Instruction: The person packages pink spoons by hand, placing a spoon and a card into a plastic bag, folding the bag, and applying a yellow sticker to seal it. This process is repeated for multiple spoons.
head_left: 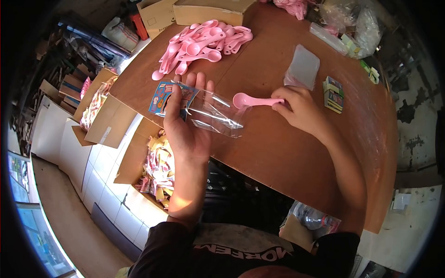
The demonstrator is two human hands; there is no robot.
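Note:
My left hand (187, 132) is turned palm up, its thumb pressing a clear plastic bag (217, 116) against the fingers. Inside the bag's far end shows a blue printed card (161, 98) with small pictures on it. In my right hand (299, 109) a pink measuring spoon (259, 101) is pinched by the end of its handle. Its round bowl points left and overlaps the bag's right end in this view. Beyond my left hand lies a heap of pink measuring spoons (194, 46) on the brown table (259, 139).
A stack of clear bags (303, 67) and a stack of small printed cards (333, 95) lie right of centre. An open carton of packed goods (157, 162) stands below the table's left edge. Plastic wrapping (366, 32) sits at the back right, near green tape (371, 72).

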